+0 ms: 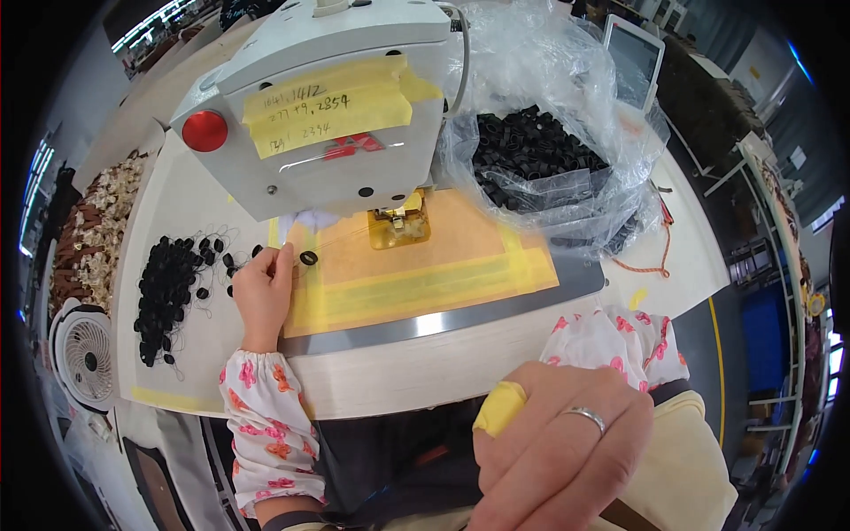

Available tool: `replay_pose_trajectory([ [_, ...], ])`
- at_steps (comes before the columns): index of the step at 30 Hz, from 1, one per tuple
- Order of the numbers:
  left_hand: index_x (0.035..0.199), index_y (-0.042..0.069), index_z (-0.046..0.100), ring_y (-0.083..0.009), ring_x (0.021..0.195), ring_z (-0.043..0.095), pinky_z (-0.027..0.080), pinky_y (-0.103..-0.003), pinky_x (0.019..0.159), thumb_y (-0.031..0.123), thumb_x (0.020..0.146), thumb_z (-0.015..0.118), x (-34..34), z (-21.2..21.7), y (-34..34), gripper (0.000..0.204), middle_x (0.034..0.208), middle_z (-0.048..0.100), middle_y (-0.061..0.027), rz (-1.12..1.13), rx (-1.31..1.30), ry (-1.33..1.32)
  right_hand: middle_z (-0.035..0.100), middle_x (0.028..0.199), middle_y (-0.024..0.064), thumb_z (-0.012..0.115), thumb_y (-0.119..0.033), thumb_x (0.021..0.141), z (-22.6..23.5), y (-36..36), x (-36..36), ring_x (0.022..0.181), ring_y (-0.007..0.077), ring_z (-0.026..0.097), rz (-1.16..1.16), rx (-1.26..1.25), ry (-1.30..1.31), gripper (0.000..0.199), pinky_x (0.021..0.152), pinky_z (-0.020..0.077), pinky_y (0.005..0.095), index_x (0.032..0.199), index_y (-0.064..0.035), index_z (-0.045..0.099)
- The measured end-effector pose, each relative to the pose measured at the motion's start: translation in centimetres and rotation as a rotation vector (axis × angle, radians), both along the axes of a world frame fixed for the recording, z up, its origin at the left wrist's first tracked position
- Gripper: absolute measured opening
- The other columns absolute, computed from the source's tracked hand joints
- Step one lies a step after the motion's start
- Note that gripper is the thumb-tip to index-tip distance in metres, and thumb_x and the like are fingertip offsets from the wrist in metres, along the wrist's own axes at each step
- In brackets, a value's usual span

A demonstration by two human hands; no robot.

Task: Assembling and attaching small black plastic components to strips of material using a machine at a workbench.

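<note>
My left hand (264,296) rests at the left edge of the yellow-taped work plate (398,305), fingers pinched together. A small black loop (308,257) lies just right of its fingertips, and fine threads run from there to the presser foot (400,221) of the sewing machine (336,106). What the pinch holds, if anything, is too small to make out. Close to the camera at lower right, my right hand (567,438) is raised with curled fingers. It wears a ring and yellow tape (500,408) around one finger. Its fingertips are hidden.
A pile of black loops with loose threads (168,292) lies left of my left hand. Behind the plate at right stands an open clear plastic bag (531,190) full of black pieces. An orange cord (651,267), a screen (633,62) and a white fan (84,354) are around the table.
</note>
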State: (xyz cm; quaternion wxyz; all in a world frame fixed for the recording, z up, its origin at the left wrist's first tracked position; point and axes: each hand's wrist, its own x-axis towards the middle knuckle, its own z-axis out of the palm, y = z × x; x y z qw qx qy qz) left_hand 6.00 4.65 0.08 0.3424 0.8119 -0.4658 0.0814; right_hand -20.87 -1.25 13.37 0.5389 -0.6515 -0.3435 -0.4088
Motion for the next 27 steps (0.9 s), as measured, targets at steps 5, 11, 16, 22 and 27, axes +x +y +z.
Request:
replay_pose_trajectory([
  [5,0.072,0.002,0.063,-0.0242,0.059,0.053,0.040,-0.031,0.056,0.016,0.078,0.059,-1.4,1.2,-0.5,0.016,0.068,0.059,-0.0099,-0.054,-0.176,-0.113,0.060,0.069,0.0181,0.059,-0.004,0.077,2.4,0.5,-0.7,0.044,0.0196,0.052,0.106,0.202,0.236,0.010,0.039,0.0400,0.0262,0.075,0.0060,0.062],
  [11,0.089,0.003,0.058,-0.0299,0.077,0.052,0.039,-0.039,0.071,0.012,0.076,0.056,-5.7,1.0,-4.3,0.016,0.083,0.059,-0.0109,-0.349,0.016,-0.231,0.058,0.067,0.0156,0.060,-0.005,0.077,2.1,0.4,-0.7,0.042,0.0186,0.049,0.081,0.264,0.191,0.010,0.037,0.0366,0.0257,0.075,0.0049,0.062],
  [16,0.091,0.004,0.056,-0.0288,0.077,0.052,0.039,-0.038,0.071,0.013,0.076,0.056,-7.2,-0.1,-6.4,0.017,0.083,0.058,-0.0100,-0.413,-0.008,-0.114,0.057,0.066,0.0139,0.059,-0.003,0.077,1.6,-1.0,0.2,0.041,0.0176,0.047,0.066,0.152,0.102,0.008,0.037,0.0349,0.0248,0.075,0.0041,0.061],
  [22,0.087,0.002,0.056,-0.0221,0.063,0.054,0.041,-0.032,0.059,0.011,0.077,0.057,-5.6,-0.1,-5.8,0.014,0.072,0.058,-0.0100,-0.476,-0.066,0.205,0.056,0.065,0.0143,0.058,0.001,0.075,0.8,-1.7,1.4,0.041,0.0157,0.045,0.095,0.055,-0.013,0.004,0.035,0.0338,0.0241,0.074,0.0051,0.060],
  [27,0.083,-0.001,0.057,-0.0170,0.052,0.053,0.041,-0.027,0.050,0.009,0.077,0.058,-5.4,0.0,-5.7,0.012,0.063,0.057,-0.0107,-0.468,-0.068,0.305,0.056,0.065,0.0148,0.057,0.003,0.074,0.2,-0.9,1.2,0.041,0.0155,0.046,0.001,0.073,-0.030,0.004,0.036,0.0352,0.0239,0.073,0.0054,0.060],
])
